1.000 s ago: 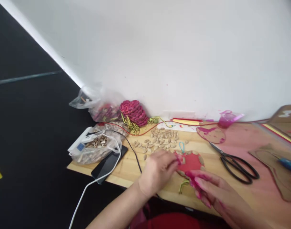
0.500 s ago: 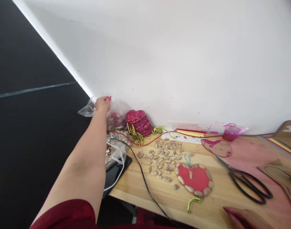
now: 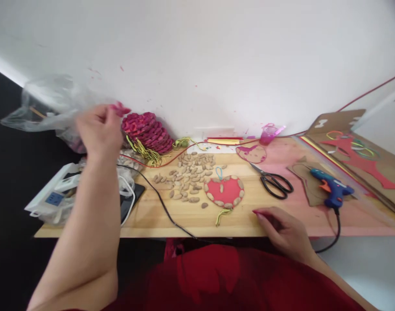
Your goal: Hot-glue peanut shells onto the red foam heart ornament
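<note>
My left hand (image 3: 102,127) is raised at the left, its fingers pinched on a small pink piece (image 3: 120,109), beside a clear plastic bag (image 3: 51,101). Just right of it leans a stack of magenta heart shapes (image 3: 147,131) with yellow-green tassels. My right hand (image 3: 283,229) rests at the table's front edge, fingers curled; nothing shows in its grasp. Between the hands lies a red heart (image 3: 228,192) edged with peanuts, one peanut inside, with a blue loop and a green tassel. Loose peanuts (image 3: 187,177) spread to its left.
Black scissors (image 3: 275,183), a blue glue gun (image 3: 335,188) on cardboard and a pink cup (image 3: 269,134) stand or lie at the right. A white power strip (image 3: 51,194) is at the left. A black cable (image 3: 161,203) crosses the table.
The view has swung right and down. My left hand, still pinching the pink piece, appears closer, and the plastic bag stretches out wider. My right hand now shows fully, with the glue gun beyond it.
</note>
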A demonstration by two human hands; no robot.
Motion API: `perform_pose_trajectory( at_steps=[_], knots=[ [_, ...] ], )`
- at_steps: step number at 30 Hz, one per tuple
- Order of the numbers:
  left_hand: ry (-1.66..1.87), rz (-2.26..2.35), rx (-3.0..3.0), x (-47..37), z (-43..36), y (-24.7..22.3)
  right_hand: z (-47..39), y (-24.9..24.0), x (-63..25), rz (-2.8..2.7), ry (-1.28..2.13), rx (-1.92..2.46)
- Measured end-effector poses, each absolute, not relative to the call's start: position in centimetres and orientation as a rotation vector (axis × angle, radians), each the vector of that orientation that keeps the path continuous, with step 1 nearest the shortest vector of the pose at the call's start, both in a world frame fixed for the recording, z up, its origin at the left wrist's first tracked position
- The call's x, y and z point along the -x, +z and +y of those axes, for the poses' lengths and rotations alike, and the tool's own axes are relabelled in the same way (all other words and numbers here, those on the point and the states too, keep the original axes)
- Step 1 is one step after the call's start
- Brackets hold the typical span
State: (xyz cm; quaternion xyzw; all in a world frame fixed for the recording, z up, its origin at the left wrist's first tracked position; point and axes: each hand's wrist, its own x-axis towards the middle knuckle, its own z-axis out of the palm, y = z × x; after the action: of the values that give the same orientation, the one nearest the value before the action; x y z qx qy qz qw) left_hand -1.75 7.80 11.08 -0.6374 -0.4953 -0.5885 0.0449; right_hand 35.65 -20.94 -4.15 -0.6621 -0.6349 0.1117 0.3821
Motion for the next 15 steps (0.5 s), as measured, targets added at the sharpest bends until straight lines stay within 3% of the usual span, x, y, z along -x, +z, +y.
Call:
perform_pose_trajectory(
  at_steps=[3, 6, 9, 15],
  knots=[
    [-1.957, -1.398, 2.295, -1.7, 2.7, 6.9, -21.0, -3.8, -35.5, -1.557, 0.327, 1.678],
    [-1.705, -1.528, 2.637, -3.6, -1.7, 3.3, -21.1, -3.4, -35.3, -1.514, 0.375, 1.651],
    [-1.386, -1.312, 2.997, -4.4, -4.7, 0.4, -21.1, -3.2, -35.2, -1.481, 0.410, 1.646],
    [-1.213, -1.077, 3.038, -5.1, -8.1, -2.7, -21.1, -3.1, -35.1, -1.388, 0.439, 1.598]
  ],
)
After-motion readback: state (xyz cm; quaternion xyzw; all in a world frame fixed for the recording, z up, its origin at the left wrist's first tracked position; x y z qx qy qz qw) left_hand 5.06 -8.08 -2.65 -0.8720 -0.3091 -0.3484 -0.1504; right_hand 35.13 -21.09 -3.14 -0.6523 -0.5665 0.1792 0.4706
